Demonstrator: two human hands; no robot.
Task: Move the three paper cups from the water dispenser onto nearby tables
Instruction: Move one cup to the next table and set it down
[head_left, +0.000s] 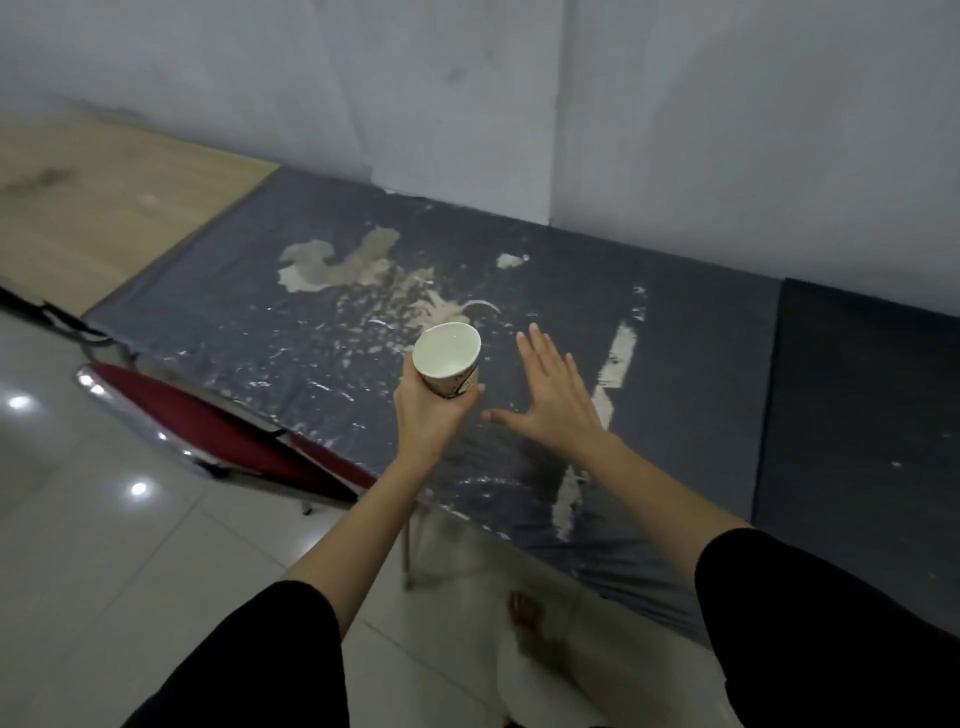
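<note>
1. Black sleeves (249, 660) fill the bottom edge at 6 o'clock, cut off by the frame; the person's body is out of view
2. The left hand (428, 410) is clamped around the base of a paper cup (449, 358), which tilts toward the camera above the bench; its printed side is mostly hidden, and whether its white inside holds anything is hard to tell
3. At 3 o'clock of the cup, just beside it, the right hand (550, 397) hovers with fingers spread apart, holding nothing
4. The dark bench (701, 364) under both hands shows pale worn patches
5. At 9 o'clock a red chair (208, 431) is partly tucked under the bench edge
6. At 10 o'clock, far off, a wooden bench (104, 208) is blurred and cut off
</note>
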